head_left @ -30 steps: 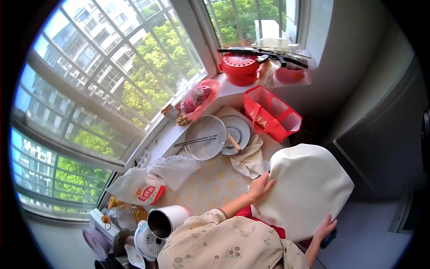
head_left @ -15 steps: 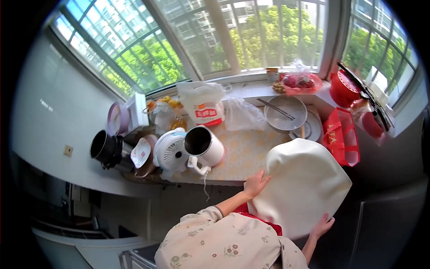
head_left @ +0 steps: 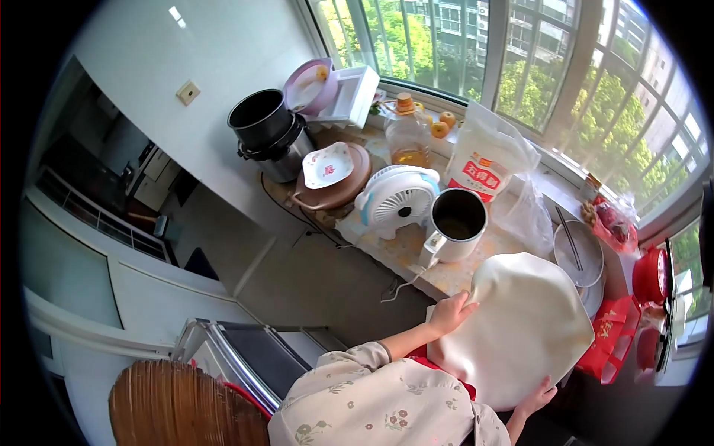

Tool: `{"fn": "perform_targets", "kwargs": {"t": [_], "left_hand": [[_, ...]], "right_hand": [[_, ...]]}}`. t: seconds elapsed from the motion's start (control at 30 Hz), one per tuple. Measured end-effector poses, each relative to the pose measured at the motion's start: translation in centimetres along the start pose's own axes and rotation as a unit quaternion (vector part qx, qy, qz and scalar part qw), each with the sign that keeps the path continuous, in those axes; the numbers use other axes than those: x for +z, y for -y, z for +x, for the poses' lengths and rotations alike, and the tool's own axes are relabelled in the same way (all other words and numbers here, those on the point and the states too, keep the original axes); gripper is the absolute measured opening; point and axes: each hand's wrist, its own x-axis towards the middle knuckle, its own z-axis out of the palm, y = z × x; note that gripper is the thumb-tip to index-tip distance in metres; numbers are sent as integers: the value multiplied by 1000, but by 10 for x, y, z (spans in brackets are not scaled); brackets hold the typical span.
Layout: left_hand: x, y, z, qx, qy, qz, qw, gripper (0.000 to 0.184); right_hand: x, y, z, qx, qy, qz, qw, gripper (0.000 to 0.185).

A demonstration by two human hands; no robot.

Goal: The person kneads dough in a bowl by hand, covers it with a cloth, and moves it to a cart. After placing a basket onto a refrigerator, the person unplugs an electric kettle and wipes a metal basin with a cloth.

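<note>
Between my hands is a large, smooth cream-white sheet (head_left: 517, 327), flexible like a soft mat, with its far edge curling up. My left hand (head_left: 451, 314) grips its left edge, the thumb lying on top. At the lower right edge my right hand (head_left: 537, 398) holds on, the fingers partly hidden under the sheet. Just beyond the sheet stand a white electric kettle (head_left: 465, 215) without a lid and a small white fan (head_left: 399, 201). Part of the counter (head_left: 416, 249) is hidden behind the sheet.
A flour bag (head_left: 483, 167), an oil bottle (head_left: 407, 141) and a steel bowl with chopsticks (head_left: 587, 256) line the window side. A black pot (head_left: 260, 119) stands at the far left, a red bag (head_left: 610, 334) at the right. A round wooden board (head_left: 171, 405) is behind me.
My view has swung to the left, bringing the wooden board and doorway into sight. Both hands keep hold of the sheet, which has barely changed shape.
</note>
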Motion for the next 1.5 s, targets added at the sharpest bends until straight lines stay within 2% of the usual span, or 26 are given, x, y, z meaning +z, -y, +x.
{"fn": "perform_targets", "kwargs": {"t": [0.33,0.5,0.73,0.83,0.93,1.0,1.07,1.1,1.17,1.27,1.37,1.5], "left_hand": [[-9,18,9,8,-9,-31,999,35],[1,13,8,7,-23,-22,999,37],[26,-11,-18,-64,-98,2,993,37],[44,-19,-39,-110,-133,27,985,37],[59,-26,-62,-114,-192,12,975,35],[66,-26,-81,-134,-213,44,967,33],[68,-30,-99,-158,-250,48,954,34],[68,-32,-108,-161,-270,50,948,34],[68,-36,-122,-173,-304,52,935,35],[68,-36,-138,-191,-337,51,921,35],[72,-23,-138,-222,-325,48,918,33],[89,-2,-118,-244,-311,25,918,32]], "right_hand": [[16,10,-9,34,19,15,999,45],[12,-1,19,-3,38,21,999,44],[5,-21,87,-59,132,-32,989,42],[5,-22,108,-32,165,-21,986,45],[8,-39,136,-42,214,-16,976,47],[13,-29,139,-44,257,-6,965,50],[15,-52,168,-46,339,-81,936,82],[20,-46,165,-54,358,-86,928,82],[32,-25,146,-56,356,10,933,53],[45,-24,149,-94,373,-34,922,56],[54,-22,148,-89,379,-98,916,58],[71,-29,160,-113,375,-109,914,58]]}}
